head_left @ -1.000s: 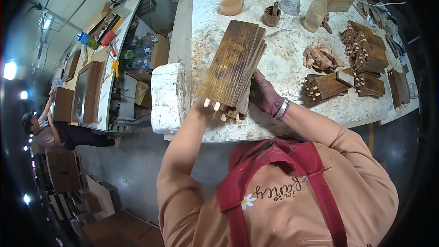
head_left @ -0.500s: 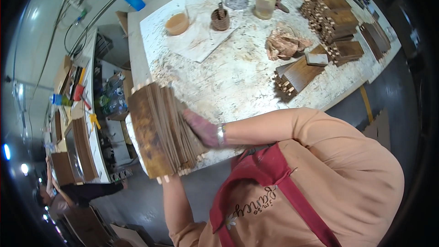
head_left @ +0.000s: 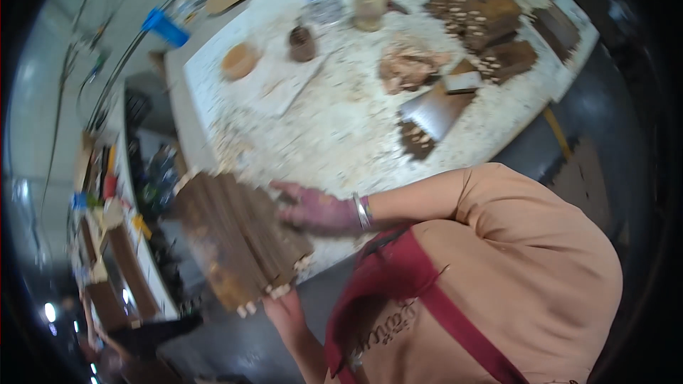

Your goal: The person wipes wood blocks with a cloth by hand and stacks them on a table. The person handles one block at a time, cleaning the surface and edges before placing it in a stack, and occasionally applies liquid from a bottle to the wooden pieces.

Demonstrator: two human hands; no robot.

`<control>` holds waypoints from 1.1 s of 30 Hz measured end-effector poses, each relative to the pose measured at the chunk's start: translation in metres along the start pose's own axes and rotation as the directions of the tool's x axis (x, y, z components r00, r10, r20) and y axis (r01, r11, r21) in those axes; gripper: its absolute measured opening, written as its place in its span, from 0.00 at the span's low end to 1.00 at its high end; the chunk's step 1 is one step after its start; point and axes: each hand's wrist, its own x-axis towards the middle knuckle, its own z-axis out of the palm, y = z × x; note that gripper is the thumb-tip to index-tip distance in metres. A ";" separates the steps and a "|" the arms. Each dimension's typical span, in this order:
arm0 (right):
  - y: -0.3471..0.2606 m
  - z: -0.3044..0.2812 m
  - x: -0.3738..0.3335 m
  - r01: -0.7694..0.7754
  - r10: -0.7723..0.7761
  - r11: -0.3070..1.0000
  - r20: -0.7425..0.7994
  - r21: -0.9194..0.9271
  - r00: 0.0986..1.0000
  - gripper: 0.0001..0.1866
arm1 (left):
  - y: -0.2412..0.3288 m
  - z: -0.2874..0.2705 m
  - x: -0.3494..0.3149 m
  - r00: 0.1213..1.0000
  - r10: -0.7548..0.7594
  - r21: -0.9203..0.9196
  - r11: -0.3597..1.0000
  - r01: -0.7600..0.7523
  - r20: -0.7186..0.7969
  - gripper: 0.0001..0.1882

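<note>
The purple-tinted right hand (head_left: 316, 208) is spread, fingers pointing toward the right side of a fanned stack of dark-brown, flat wooden slats with pale pegs (head_left: 238, 235). The bare left hand (head_left: 286, 306) is at the stack's lower end, mostly hidden beneath it. With the wood and the motion blur in the way, I cannot tell how the left fingers grip or whether the right fingertips touch.

The stack lies to the left of the right hand and beyond the left, at the near-left edge of a white, stained worktable (head_left: 341, 110). Its long axis slopes from upper left to lower right, the lower pegs nearest the left hand.

Farther out stand a round tub of tan liquid (head_left: 240, 61), a small brown cup with a tool upright in it (head_left: 302, 45), a clear plastic jug with a blue top (head_left: 321, 3) and a tall clear bottle of yellowish liquid (head_left: 369, 0).
</note>
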 end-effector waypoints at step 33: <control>-0.054 -0.365 -0.216 0.177 -0.016 0.840 -0.302 0.512 0.953 0.16 | 0.025 0.425 -0.019 0.385 -0.099 0.371 -0.134 -0.919 0.918 0.56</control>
